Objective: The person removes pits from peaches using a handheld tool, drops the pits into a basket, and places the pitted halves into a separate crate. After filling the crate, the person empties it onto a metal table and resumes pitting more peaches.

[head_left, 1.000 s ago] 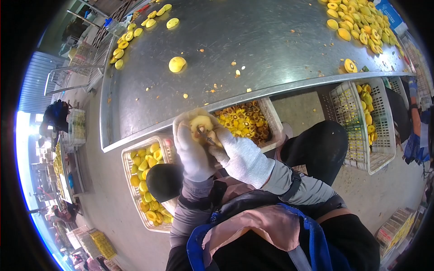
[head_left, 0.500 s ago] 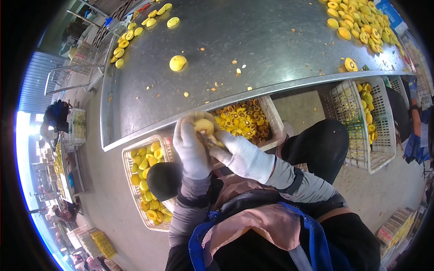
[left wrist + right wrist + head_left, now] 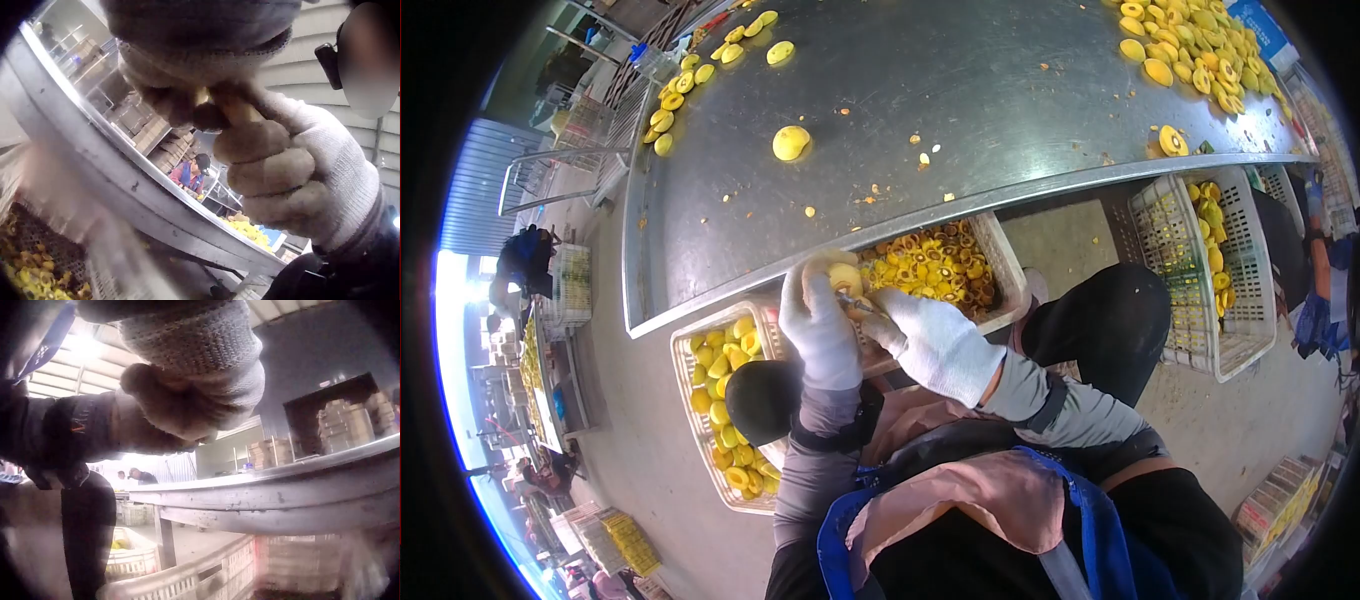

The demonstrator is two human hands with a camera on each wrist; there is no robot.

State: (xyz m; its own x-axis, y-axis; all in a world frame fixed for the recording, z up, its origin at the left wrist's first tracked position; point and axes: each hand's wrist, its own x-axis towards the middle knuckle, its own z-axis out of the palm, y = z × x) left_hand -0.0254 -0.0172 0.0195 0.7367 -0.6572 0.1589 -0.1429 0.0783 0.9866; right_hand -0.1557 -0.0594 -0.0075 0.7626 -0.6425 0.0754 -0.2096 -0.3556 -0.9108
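Observation:
Both hands wear whitish knit gloves and meet over the near edge of the metal table in the head view. My left hand point(image 3: 818, 330) grips a peach half point(image 3: 844, 276) with pale yellow flesh, fingers wrapped around its far side. My right hand point(image 3: 945, 348) holds a small metal tool point(image 3: 856, 302) against the fruit's cut side. In the left wrist view the right hand's fingers point(image 3: 269, 169) curl around a tan handle point(image 3: 236, 107). The tool's tip is hidden at the fruit. The right wrist view shows the curled right glove point(image 3: 194, 375), with the fruit out of sight.
A crate of peach halves point(image 3: 725, 400) stands at lower left; another crate point(image 3: 1000, 270) below the table edge holds pits and scraps. On the metal table point(image 3: 960, 90) lie one whole-looking peach point(image 3: 791, 143), scattered bits and a fruit heap point(image 3: 1200, 50) at far right.
The left hand has shifted slightly left and turned with the peach half. The right hand has moved a little with it, keeping the tool at the fruit.

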